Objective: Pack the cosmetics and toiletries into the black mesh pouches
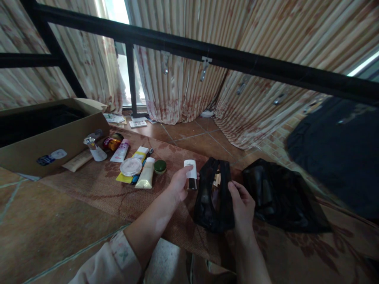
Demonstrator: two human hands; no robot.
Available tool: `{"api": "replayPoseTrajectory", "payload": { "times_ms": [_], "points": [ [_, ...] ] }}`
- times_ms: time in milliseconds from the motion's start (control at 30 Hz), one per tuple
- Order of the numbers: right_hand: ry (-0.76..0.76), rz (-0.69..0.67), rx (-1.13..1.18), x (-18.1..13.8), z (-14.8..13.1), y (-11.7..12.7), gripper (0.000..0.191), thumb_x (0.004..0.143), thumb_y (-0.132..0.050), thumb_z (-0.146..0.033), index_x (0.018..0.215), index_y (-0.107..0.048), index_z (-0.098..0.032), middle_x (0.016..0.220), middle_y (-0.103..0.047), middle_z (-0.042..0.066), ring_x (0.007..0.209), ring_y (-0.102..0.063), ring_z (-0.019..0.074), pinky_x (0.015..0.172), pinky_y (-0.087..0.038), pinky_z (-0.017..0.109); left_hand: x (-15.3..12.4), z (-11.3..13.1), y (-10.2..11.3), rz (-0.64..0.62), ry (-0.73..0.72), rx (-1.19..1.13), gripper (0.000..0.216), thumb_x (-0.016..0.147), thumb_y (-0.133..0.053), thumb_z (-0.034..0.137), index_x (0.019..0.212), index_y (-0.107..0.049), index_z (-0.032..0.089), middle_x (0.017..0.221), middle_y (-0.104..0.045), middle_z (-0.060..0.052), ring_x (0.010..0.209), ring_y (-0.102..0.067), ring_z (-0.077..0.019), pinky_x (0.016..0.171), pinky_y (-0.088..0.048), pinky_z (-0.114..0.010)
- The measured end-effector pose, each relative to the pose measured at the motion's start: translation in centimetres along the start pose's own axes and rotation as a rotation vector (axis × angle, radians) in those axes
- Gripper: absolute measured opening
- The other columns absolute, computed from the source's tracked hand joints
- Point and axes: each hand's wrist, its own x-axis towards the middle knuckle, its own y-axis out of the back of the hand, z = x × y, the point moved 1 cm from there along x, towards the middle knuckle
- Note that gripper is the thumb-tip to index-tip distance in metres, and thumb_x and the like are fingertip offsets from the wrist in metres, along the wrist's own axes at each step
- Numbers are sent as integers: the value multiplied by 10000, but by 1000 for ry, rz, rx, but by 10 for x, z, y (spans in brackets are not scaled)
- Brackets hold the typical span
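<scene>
Upright in my left hand (179,183) is a white cosmetic bottle (190,169) with a shiny metallic lower end. It is just left of a black mesh pouch (204,213), whose unzipped top shows a gold-coloured item (217,179) inside. My right hand (243,200) pinches the right edge of this pouch. Left of my hands lie a cream-gold tube (145,176), a green-lidded jar (160,166), a round clear-lidded container (130,167) and a yellow-and-white tube (141,153). Farther left are a pink tube (120,151) and a white bottle with a silver cap (96,151).
A cardboard box (59,138) stands at the left. To the right of the pouch lies a black translucent bag (284,197). Everything rests on a brown patterned cloth (115,201) over floor tiles. A dark metal rail (189,43) crosses in front of striped curtains (174,86).
</scene>
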Motion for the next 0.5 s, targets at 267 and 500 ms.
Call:
{"api": "replayPoseTrajectory", "payload": {
  "times_ms": [267,500],
  "points": [
    [8,-9,21,-1,-2,-1,391,659,-744,-467,871,-708,-140,755,-682,27,643,-600,147,596,-485,259,0,-1,1,2,16,4,139,848,-532,233,861,-583,105,618,-622,-54,491,-592,-136,476,-487,-229],
    [3,-18,36,-1,0,-1,390,657,-747,-475,864,-708,-147,748,-681,22,634,-595,139,583,-478,247,-1,-1,-1,14,23,29,130,850,-532,230,862,-580,109,611,-621,-49,475,-587,-135,449,-469,-222]
  ]
}}
